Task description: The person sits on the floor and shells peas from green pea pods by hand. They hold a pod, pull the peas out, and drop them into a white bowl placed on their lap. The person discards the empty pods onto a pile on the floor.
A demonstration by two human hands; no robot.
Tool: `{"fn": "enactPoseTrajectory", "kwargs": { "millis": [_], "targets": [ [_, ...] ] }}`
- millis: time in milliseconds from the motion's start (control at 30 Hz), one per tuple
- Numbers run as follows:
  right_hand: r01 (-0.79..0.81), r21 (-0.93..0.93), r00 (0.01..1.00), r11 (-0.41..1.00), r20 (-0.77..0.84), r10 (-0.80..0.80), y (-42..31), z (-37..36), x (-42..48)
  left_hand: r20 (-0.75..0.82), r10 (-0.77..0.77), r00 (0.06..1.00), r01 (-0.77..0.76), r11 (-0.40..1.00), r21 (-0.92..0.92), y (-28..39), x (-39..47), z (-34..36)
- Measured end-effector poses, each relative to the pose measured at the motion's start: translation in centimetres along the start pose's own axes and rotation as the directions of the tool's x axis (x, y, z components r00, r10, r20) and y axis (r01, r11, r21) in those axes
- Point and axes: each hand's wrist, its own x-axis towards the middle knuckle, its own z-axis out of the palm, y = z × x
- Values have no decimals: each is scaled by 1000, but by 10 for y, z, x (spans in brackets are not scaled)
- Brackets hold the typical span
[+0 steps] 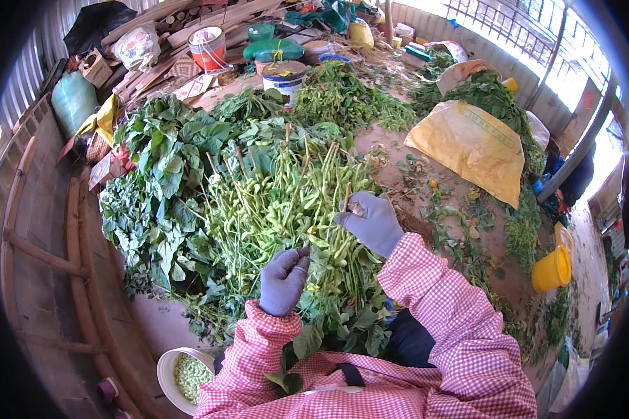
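My right hand point(372, 222), in a grey-purple glove, is closed around the stem of a soybean plant point(340, 249) that hangs down with green pods. Lower and to the left is my left hand point(284, 281), gloved alike. Its thumb and fingers are drawn together beside the pods; whether something sits between the fingertips is hidden. Beyond both hands spreads a pile of soybean plants point(267, 199), thick with pods and with bare stem ends pointing up. Leaves hang over my lap below the right hand. By my left sleeve stands a white bucket point(166, 366) holding shelled green beans point(191, 376).
Large leafy stalks point(162, 157) are heaped on the left, beside a wooden ladder point(76, 262). A yellow woven sack point(466, 149) lies over greens on the right, with a yellow bucket point(551, 269) nearer me. A lidded paint bucket point(284, 81) stands behind the pile.
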Motion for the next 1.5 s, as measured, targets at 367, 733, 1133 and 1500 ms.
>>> {"fn": "enactPoseTrajectory", "kwargs": {
  "millis": [367,733,1133,1500],
  "targets": [
    [45,-68,993,997,-106,-52,6,41,-1,198,464,863,-478,628,614,4,8,24],
    [-382,625,910,681,127,394,13,10,-16,129,-348,929,370,883,-287,9,9,35],
    [-499,458,809,736,550,207,30,23,-42,233,-178,956,227,952,-204,-1,9,32],
    [-467,353,807,811,545,227,31,20,-47,392,297,871,-458,780,426,8,15,22]
  ]
}}
